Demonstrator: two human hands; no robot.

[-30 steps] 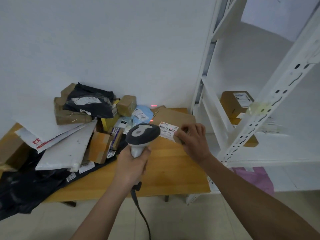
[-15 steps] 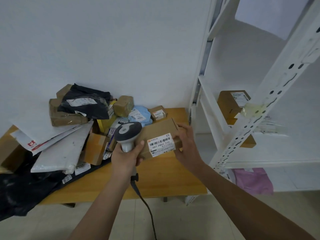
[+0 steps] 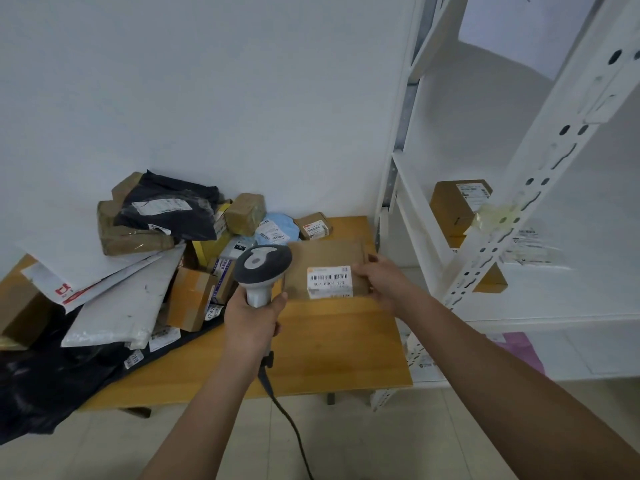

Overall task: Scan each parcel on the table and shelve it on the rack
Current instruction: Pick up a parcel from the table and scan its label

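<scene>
Nearest the camera, the left hand (image 3: 254,315) is wrapping its fingers round the handle of the scanner (image 3: 263,266), whose cord is trailing down toward the floor and whose grey head is leaning toward the parcel just to its right. The right hand (image 3: 384,282) is gripping the right end of a flat brown parcel (image 3: 329,268), fingers curling over its far edge and thumb on the near face, holding it above the wooden table (image 3: 332,344) with its white barcode label (image 3: 329,282) turning up toward the viewer. This is looking like the scanning step for this one parcel: no red scan light is showing on the label, so I cannot tell whether a reading is going through. The next move is likely calling for the scanner head to be facing the barcode squarely, then for the right hand to be carrying the parcel right to the rack (image 3: 519,216). Further back, a heap of unscanned parcels (image 3: 166,216) is lying over the table's left part, and a brown box (image 3: 457,206) is already sitting on a rack shelf.
</scene>
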